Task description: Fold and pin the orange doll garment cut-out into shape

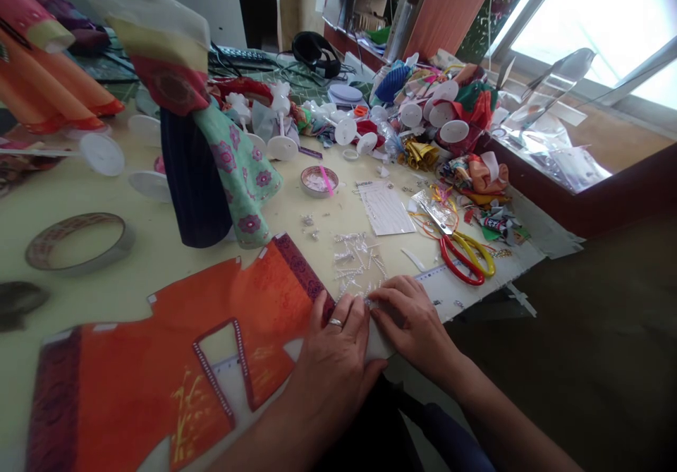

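My left hand (pixel 338 348), with a ring on one finger, presses its fingertips on the table by the dark patterned border of an orange fabric piece (pixel 201 310). Its thumb stands apart from the fingers. Touching or almost touching those fingertips, my right hand (pixel 415 317) is closed, thumb and forefinger together; whatever lies between them is hidden. Just beyond both hands are short white bead strips (pixel 357 257) in a loose heap. The orange fabric has a cut-out with white-dotted trim and small white tabs along its edges.
Red-and-yellow-handled scissors (pixel 465 257) lie to the right, near a white card (pixel 385 207). Farther back are a small round dish (pixel 319 181) and a heap of dressed doll stands (pixel 438 112). A dressed mannequin (pixel 185 105) and a tape roll (pixel 79 243) stand left.
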### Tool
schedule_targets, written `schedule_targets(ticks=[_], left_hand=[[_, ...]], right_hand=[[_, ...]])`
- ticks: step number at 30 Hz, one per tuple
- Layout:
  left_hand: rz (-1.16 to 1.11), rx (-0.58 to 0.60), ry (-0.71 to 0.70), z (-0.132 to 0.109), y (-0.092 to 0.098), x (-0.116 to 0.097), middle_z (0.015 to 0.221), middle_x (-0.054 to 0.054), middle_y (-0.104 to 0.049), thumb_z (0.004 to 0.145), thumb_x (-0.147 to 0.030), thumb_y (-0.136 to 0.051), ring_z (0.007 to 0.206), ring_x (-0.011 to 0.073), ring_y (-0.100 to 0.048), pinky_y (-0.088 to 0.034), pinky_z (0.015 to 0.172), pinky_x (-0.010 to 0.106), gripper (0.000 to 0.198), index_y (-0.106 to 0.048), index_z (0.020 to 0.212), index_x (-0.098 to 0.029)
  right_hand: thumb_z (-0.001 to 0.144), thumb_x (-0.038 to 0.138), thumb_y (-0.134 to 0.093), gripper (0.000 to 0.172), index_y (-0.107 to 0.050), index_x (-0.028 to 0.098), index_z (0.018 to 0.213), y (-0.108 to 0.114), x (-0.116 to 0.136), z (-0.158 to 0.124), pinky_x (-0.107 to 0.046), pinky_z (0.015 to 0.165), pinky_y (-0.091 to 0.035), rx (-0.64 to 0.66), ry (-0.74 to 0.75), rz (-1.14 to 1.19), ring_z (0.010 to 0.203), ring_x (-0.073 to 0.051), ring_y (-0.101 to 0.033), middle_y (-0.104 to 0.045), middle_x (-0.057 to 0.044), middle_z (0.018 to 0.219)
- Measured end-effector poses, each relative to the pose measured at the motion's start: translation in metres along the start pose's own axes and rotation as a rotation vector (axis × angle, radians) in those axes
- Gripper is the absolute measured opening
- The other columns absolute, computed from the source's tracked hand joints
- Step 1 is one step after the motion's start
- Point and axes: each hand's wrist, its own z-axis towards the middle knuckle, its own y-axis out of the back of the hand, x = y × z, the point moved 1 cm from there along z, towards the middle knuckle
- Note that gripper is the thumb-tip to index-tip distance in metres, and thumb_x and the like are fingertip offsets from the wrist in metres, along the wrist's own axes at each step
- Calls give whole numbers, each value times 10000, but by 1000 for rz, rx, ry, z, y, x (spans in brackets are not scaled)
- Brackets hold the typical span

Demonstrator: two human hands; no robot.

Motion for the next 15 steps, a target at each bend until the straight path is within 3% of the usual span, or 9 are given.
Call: schedule_targets(ticks=[15], left_hand=[[-17, 11, 2, 0, 0, -1, 1229, 143, -575, 886, -402, -454, 1152, 319, -486, -236, 1007, 554, 497, -481, 1233, -47]], right_hand=[[813, 121, -530, 84, -571, 192, 796, -1, 0, 2, -379, 786, -398, 0, -16, 27, 812, -200, -490, -559, -37, 801]])
